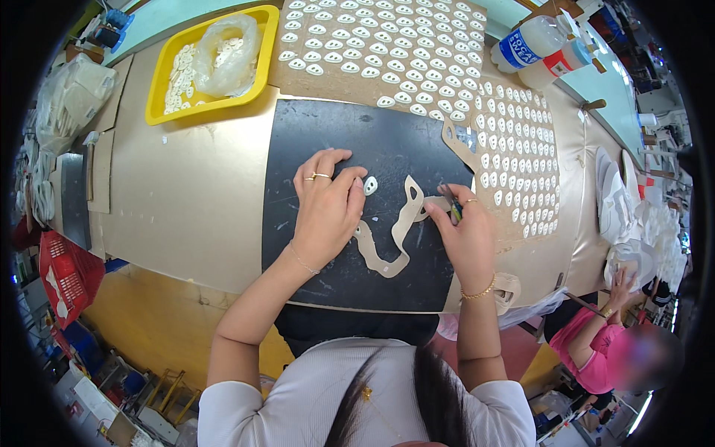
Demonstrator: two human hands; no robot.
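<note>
On the black cutting mat (335, 134), my left hand (328, 201) rests with its fingers partly spread. Beside its thumb and index fingertips lies a small white oval piece with holes (370, 185). A wavy beige strip with oval openings (402, 223) curves over the mat between my hands, one end next to my left hand. My right hand (465, 235) is closed around a small dark tool with a yellow-green part (455, 208), its fingertips over the strip's other end. The tool's exact kind is hidden by my fingers.
Rows of white pieces cover brown boards (350, 80) beyond and right of the mat. A yellow tray (266, 56) holds loose pieces and a plastic bag. Bottles (529, 43) stand far right. Another beige strip (458, 145) crosses the mat's corner. A person in pink (588, 354) works at right.
</note>
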